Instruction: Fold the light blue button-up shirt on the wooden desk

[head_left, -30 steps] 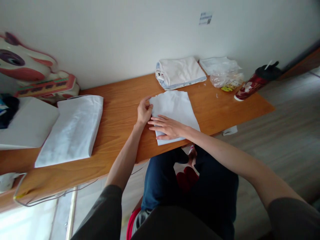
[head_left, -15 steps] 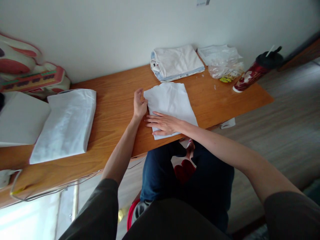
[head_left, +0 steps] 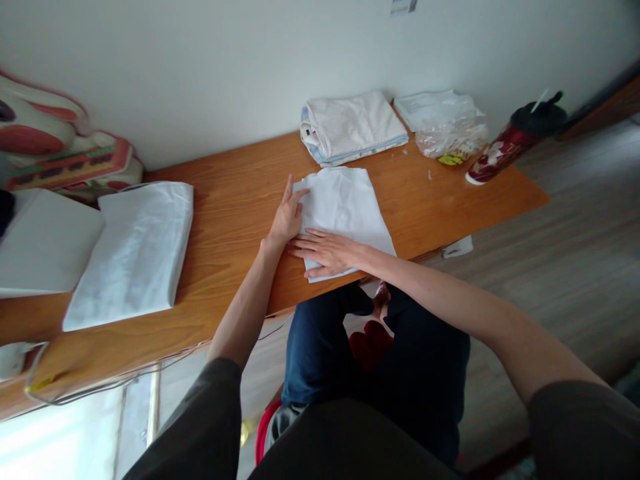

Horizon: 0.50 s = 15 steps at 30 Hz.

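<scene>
A folded white cloth [head_left: 345,203] lies in front of me near the front edge of the wooden table [head_left: 235,220]. My right hand [head_left: 327,251] rests flat across its lower left part, fingers stretched out towards the left. At the cloth's left edge is my left hand [head_left: 290,213], its fingers apart and pointing up and over the upper left corner. Nothing is gripped in either hand. The right fingertips lie close to the left wrist.
Behind the cloth, a folded stack of towels [head_left: 357,127] sits by the wall. To the right are a clear plastic bag [head_left: 450,133] and a red tumbler [head_left: 510,147] with a straw. Another folded white cloth [head_left: 135,253], a white box [head_left: 47,240] and a toy figure [head_left: 45,133] occupy the left.
My left hand has moved slightly right onto the cloth's left edge, and its fingers have spread out. My right hand stays almost where it was on the cloth.
</scene>
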{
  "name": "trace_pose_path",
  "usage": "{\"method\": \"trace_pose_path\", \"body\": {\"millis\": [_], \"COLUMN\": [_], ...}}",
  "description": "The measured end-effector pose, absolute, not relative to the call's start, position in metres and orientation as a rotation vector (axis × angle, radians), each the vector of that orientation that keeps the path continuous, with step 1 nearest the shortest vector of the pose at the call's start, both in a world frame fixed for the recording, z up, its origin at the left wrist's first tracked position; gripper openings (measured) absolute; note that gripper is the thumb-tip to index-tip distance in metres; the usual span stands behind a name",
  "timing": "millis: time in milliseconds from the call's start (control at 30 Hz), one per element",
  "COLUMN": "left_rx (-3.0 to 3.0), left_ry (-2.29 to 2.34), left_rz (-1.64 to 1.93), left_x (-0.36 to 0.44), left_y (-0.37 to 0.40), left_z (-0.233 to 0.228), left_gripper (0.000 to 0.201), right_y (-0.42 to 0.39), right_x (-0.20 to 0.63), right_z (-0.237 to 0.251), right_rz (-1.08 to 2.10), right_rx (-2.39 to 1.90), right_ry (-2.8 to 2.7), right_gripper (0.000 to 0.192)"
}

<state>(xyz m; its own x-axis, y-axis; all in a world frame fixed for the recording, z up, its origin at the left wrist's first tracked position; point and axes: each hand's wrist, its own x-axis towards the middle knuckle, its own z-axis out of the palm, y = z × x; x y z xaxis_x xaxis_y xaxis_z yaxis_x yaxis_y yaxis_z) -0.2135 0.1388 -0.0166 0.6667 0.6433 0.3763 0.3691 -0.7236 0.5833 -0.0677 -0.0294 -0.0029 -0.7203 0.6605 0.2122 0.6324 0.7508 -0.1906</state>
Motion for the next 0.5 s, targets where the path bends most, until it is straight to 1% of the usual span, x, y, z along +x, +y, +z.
{"method": "trace_pose_path", "body": {"millis": [100, 200, 367, 500], "left_rx": [2.488, 2.516, 2.542, 2.528], "left_ry": [0.908, 0.962, 0.981, 1.118], "left_rz": [0.679, 0.653, 0.675, 0.78], "left_x": [-0.213, -0.212, -0.213, -0.218], "left_y": [0.137, 0.138, 0.141, 0.139], "left_z": [-0.016, -0.017, -0.019, -0.015], "left_gripper": [0.049, 0.051, 0.048, 0.042], "right_y": [-0.033, -0.038, -0.049, -0.054], "right_x": [-0.07, -0.072, -0.077, -0.076], "right_z": [0.0, 0.002, 0.005, 0.006], "right_rz": [0.134, 0.149, 0.216, 0.293], "right_rx": [-1.024, -1.007, -0.952, -0.926], "right_ry": [-2.687, -2.703, -2.704, -2.704], "right_gripper": [0.078, 0.082, 0.092, 0.098]}}
